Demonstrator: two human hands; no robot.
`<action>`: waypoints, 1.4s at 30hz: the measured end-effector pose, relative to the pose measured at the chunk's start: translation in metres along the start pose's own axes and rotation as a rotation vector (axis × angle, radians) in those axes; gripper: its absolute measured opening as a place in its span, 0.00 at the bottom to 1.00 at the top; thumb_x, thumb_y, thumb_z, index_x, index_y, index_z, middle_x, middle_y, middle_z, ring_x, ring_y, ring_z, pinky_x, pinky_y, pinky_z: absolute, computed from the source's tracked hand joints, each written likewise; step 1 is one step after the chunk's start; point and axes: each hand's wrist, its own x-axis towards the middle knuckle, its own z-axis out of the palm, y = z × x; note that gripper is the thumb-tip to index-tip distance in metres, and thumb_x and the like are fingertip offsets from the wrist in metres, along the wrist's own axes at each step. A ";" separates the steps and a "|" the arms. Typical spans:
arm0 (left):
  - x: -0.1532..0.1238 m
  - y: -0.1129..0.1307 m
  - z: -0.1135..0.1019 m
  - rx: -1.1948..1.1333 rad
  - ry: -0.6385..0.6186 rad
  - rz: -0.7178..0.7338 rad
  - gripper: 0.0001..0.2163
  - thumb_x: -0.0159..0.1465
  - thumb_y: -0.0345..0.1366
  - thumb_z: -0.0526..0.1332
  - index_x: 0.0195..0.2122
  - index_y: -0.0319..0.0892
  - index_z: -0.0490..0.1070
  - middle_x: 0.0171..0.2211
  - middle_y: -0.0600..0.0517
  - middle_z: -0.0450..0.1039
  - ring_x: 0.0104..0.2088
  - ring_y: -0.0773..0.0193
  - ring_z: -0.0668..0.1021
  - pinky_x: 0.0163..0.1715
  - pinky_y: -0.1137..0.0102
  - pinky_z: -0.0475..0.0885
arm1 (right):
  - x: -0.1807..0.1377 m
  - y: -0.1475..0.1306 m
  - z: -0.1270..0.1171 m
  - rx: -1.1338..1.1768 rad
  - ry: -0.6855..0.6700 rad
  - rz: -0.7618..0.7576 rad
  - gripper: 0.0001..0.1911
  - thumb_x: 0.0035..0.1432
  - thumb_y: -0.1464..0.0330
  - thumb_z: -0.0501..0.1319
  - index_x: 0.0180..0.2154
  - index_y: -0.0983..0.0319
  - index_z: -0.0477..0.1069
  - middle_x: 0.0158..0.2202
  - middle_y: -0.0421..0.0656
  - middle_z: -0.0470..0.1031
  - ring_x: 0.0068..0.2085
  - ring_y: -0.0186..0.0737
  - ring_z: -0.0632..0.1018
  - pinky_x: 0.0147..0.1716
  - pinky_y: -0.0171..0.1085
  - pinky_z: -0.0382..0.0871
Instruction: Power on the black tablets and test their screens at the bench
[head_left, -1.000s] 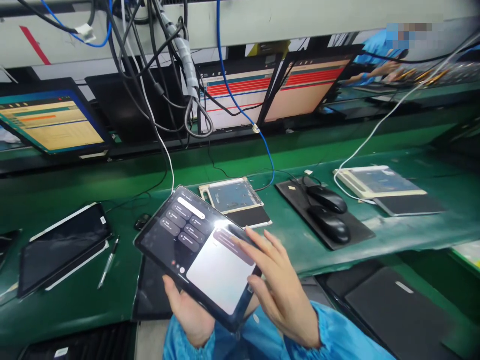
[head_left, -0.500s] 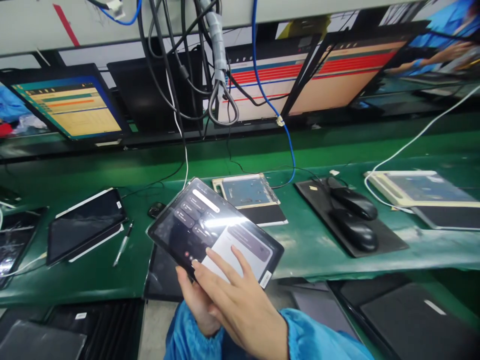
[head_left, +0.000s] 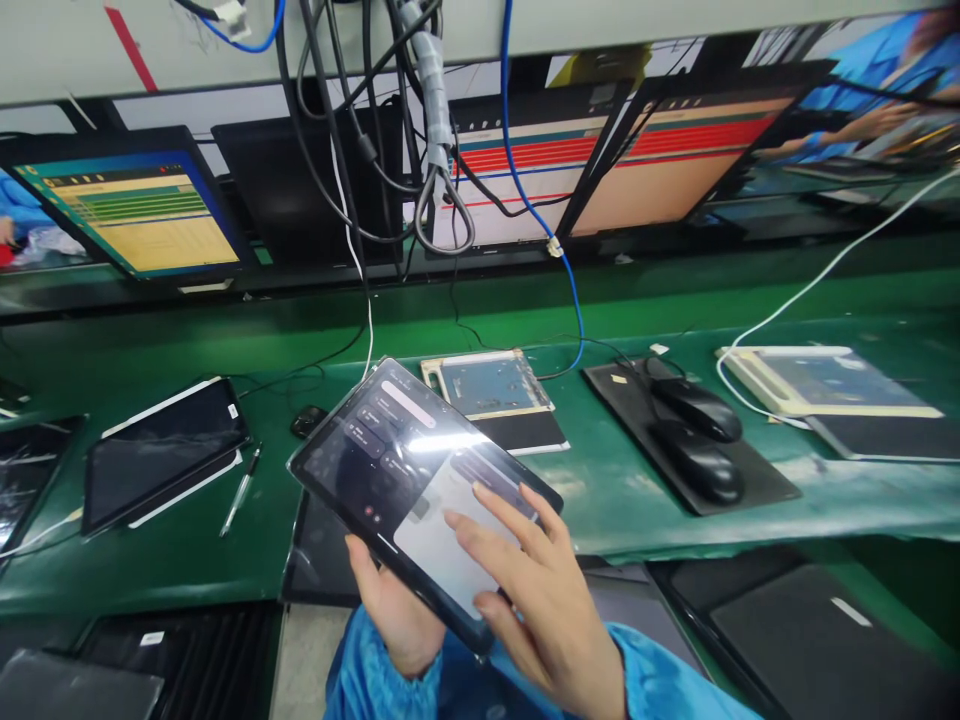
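Observation:
A black tablet (head_left: 405, 470) with a lit screen showing dark buttons and a pale panel is held tilted above the bench's front edge. My left hand (head_left: 394, 605) grips it from beneath at its near edge, thumb on the bezel. My right hand (head_left: 536, 590) lies over the screen's lower right part with fingers spread and outstretched, fingertips on or just above the pale panel. Both sleeves are blue.
The green bench (head_left: 600, 490) carries a dark tablet on a white board (head_left: 161, 450), a pen (head_left: 240, 490), a cream fixture tray (head_left: 491, 385), two black mice (head_left: 697, 435) on a pad and another tray (head_left: 825, 380). Monitors (head_left: 135, 215) and hanging cables (head_left: 420, 130) stand behind.
My right hand has shifted rightward across the screen, its fingers now spread over the pale panel's right part. The left monitor's display has changed. The tablet stays in my left hand.

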 end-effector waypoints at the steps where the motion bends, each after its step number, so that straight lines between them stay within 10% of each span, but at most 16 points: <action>1: -0.001 -0.001 0.001 0.008 -0.004 0.012 0.33 0.62 0.61 0.49 0.49 0.38 0.76 0.51 0.38 0.75 0.59 0.41 0.67 0.61 0.48 0.59 | 0.001 0.001 -0.001 -0.012 -0.020 0.004 0.17 0.70 0.67 0.48 0.56 0.68 0.63 0.56 0.50 0.73 0.66 0.52 0.59 0.64 0.55 0.44; 8: -0.003 0.000 0.011 -0.053 0.120 -0.051 0.33 0.62 0.62 0.47 0.48 0.40 0.77 0.50 0.38 0.75 0.57 0.42 0.71 0.61 0.49 0.59 | 0.006 0.002 -0.002 -0.029 -0.058 0.016 0.19 0.69 0.71 0.49 0.58 0.71 0.60 0.59 0.52 0.68 0.67 0.54 0.54 0.64 0.56 0.43; 19: -0.001 -0.003 0.002 -0.032 -0.080 -0.009 0.26 0.63 0.57 0.49 0.40 0.46 0.81 0.43 0.44 0.80 0.54 0.47 0.75 0.63 0.54 0.59 | 0.019 0.005 -0.002 -0.085 -0.027 0.046 0.21 0.69 0.69 0.47 0.61 0.69 0.58 0.59 0.49 0.69 0.66 0.52 0.56 0.64 0.55 0.40; 25: 0.003 -0.001 -0.001 0.014 -0.119 0.011 0.27 0.62 0.59 0.52 0.45 0.44 0.79 0.44 0.43 0.80 0.55 0.45 0.74 0.61 0.50 0.60 | -0.011 0.022 -0.024 -0.019 0.321 0.197 0.21 0.71 0.67 0.45 0.61 0.63 0.59 0.54 0.50 0.73 0.63 0.52 0.63 0.62 0.57 0.51; 31: 0.008 0.002 0.004 -0.003 0.108 -0.066 0.28 0.65 0.56 0.45 0.37 0.47 0.82 0.34 0.48 0.82 0.47 0.50 0.80 0.59 0.54 0.64 | -0.056 0.055 -0.040 -0.077 0.396 0.469 0.18 0.68 0.70 0.51 0.57 0.60 0.65 0.57 0.49 0.70 0.62 0.52 0.65 0.57 0.53 0.62; 38: 0.022 0.005 -0.018 0.121 0.001 -0.203 0.27 0.66 0.55 0.45 0.39 0.46 0.81 0.36 0.47 0.82 0.47 0.51 0.80 0.56 0.56 0.68 | -0.111 0.116 -0.074 -0.343 0.371 0.631 0.13 0.67 0.65 0.54 0.50 0.61 0.69 0.59 0.53 0.66 0.61 0.54 0.65 0.56 0.57 0.62; 42: 0.023 -0.007 0.002 0.170 0.150 -0.235 0.32 0.67 0.54 0.39 0.35 0.44 0.81 0.33 0.45 0.82 0.48 0.51 0.79 0.56 0.55 0.68 | -0.111 0.109 -0.070 -0.295 0.400 0.609 0.13 0.68 0.67 0.53 0.51 0.60 0.68 0.59 0.52 0.66 0.61 0.52 0.65 0.56 0.56 0.62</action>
